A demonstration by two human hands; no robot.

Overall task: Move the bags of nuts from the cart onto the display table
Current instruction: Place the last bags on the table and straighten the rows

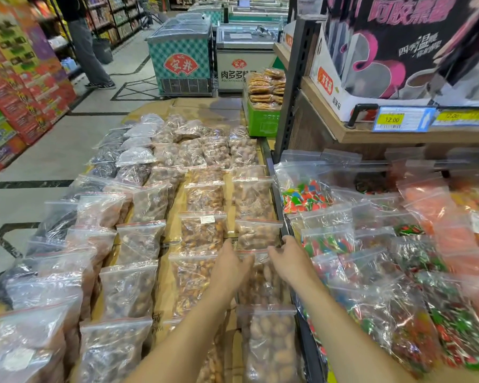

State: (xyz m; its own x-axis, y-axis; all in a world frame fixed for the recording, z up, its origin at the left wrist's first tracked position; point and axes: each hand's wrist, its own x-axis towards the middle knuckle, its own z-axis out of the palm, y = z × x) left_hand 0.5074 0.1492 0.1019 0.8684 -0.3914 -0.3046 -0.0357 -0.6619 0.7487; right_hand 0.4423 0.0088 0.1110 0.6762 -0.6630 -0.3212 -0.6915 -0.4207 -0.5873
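The display table (205,107) is lined with cardboard and covered in rows of clear zip bags of nuts (202,230). Both my hands reach forward to one bag of nuts (260,280) in the right-hand column, near the table's dark right rim (277,197). My left hand (231,265) grips the bag's top left corner. My right hand (289,257) pinches its top right corner, thumb up by the rim. The bag lies on the table, overlapping the bag below it (268,344). No cart is in view.
Bags of coloured sweets (307,196) fill the shelf to the right of the rim. Above them is a wooden shelf with price tags (391,119). A green crate of biscuits (263,120) stands beyond the table, then freezers (180,59). A person (86,51) stands far left by stacked boxes (25,84).
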